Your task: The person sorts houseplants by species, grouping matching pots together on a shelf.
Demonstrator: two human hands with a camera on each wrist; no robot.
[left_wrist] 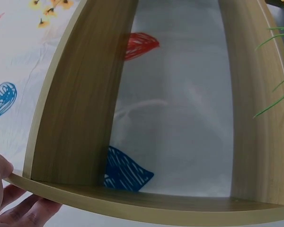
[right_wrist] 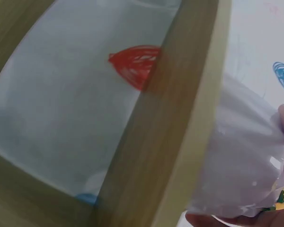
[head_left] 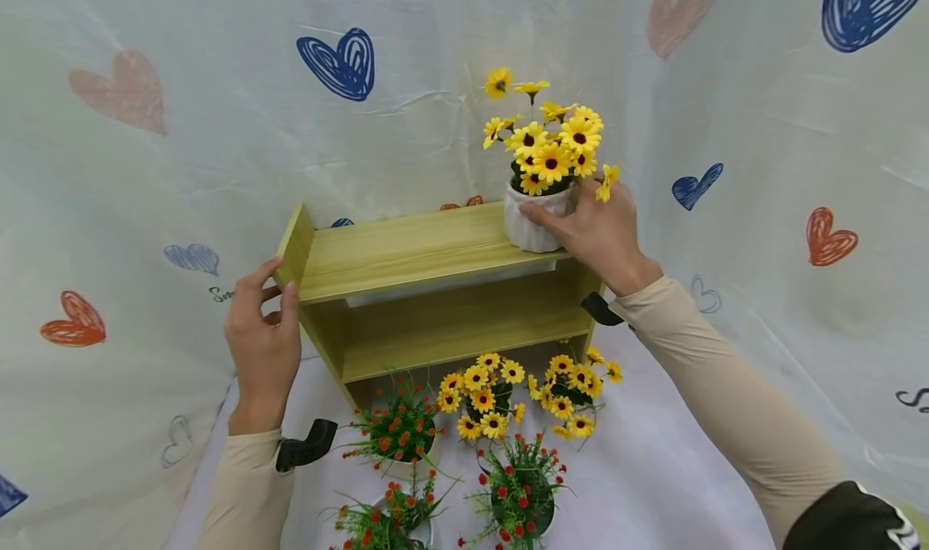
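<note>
Gripping a ribbed white pot (head_left: 522, 232) (yellow, dark-centred blooms (head_left: 551, 161)) in right hand (head_left: 606, 229), left hand (head_left: 263, 340) pinching wooden shelf (head_left: 406, 247)

Shelf top (head_left: 392, 249) free left of white pot (head_left: 535, 223), flowers (head_left: 482, 399) blocking below

Hands (head_left: 263, 336) (head_left: 606, 231) well apart, right higher

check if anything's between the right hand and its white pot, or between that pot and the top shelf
Nothing visible does: the right hand grips the white pot directly, and no object shows between the pot and the top shelf.
</note>
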